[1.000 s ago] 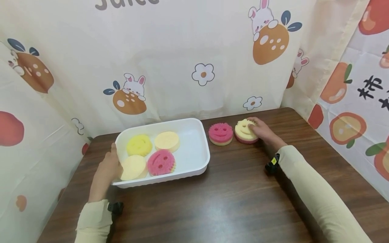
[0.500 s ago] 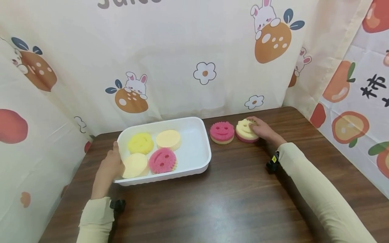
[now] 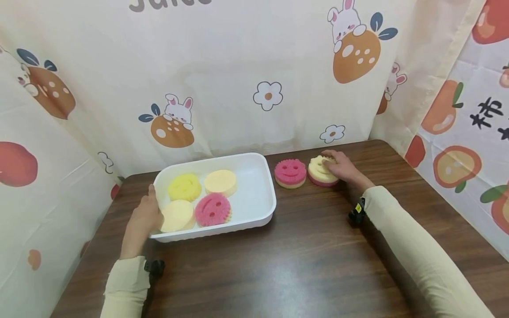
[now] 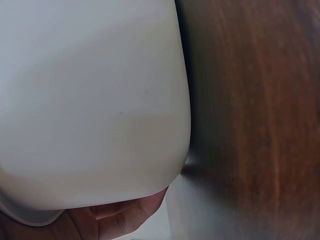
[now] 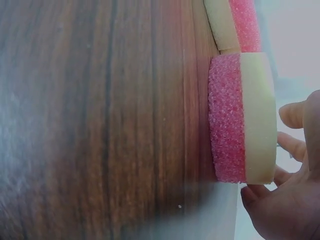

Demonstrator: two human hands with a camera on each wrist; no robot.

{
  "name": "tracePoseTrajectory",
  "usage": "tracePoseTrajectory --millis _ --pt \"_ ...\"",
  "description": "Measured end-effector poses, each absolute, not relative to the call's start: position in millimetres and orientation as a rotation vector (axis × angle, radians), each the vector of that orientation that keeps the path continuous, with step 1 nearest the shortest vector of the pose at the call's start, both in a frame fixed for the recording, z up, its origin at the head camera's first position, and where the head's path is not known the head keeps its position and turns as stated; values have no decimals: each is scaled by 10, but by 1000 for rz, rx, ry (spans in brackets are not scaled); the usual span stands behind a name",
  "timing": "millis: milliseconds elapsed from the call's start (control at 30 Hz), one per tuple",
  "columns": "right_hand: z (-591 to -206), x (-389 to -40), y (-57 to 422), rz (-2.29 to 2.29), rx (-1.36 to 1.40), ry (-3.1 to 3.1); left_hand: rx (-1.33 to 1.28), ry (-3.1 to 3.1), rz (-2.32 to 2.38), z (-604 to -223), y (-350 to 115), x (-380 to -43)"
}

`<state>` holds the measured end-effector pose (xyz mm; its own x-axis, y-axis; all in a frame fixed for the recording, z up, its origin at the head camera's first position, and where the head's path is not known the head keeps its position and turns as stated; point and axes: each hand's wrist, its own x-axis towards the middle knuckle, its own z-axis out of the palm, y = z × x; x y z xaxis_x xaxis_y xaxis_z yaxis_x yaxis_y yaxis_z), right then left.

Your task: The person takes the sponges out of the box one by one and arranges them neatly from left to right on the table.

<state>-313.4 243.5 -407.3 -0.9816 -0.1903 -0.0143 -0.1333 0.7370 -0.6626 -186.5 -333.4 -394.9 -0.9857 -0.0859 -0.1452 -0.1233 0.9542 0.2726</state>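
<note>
A white tray (image 3: 254, 190) holds several round sponges. Among them are a yellow smiley sponge (image 3: 184, 187), a pink smiley sponge (image 3: 212, 210) and a cream sponge (image 3: 177, 215). My left hand (image 3: 144, 215) holds the tray's left end; in the left wrist view its fingers (image 4: 127, 220) curl around the wall. To the tray's right, a cream-topped smiley sponge (image 3: 321, 172) with a pink base lies flat on the table. My right hand (image 3: 341, 167) is at its right side. In the right wrist view the thumb stands just off the cream face, and other fingers are partly hidden behind the sponge.
A pink-topped smiley sponge (image 3: 290, 172) lies between the tray and the cream-topped one. Another pale sponge (image 3: 220, 182) is at the tray's back. The brown wooden table (image 3: 286, 274) ends at a printed curtain (image 3: 226, 84) behind and at both sides.
The right thumb has lifted slightly from the cream-topped sponge, which stays in place. The left hand and tray look unchanged apart from a small shift of the head view.
</note>
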Motion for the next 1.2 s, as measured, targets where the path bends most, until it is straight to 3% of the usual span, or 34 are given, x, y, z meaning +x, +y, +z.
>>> tracePoseTrajectory --millis 433,1200 --pt "-4027 -3032 2310 -891 -245 2963 -130 2989 428 -3967 -3330 -1866" --pt "-3716 -2798 1805 -831 -570 3076 -150 2972 465 -3915 -3307 -1832"
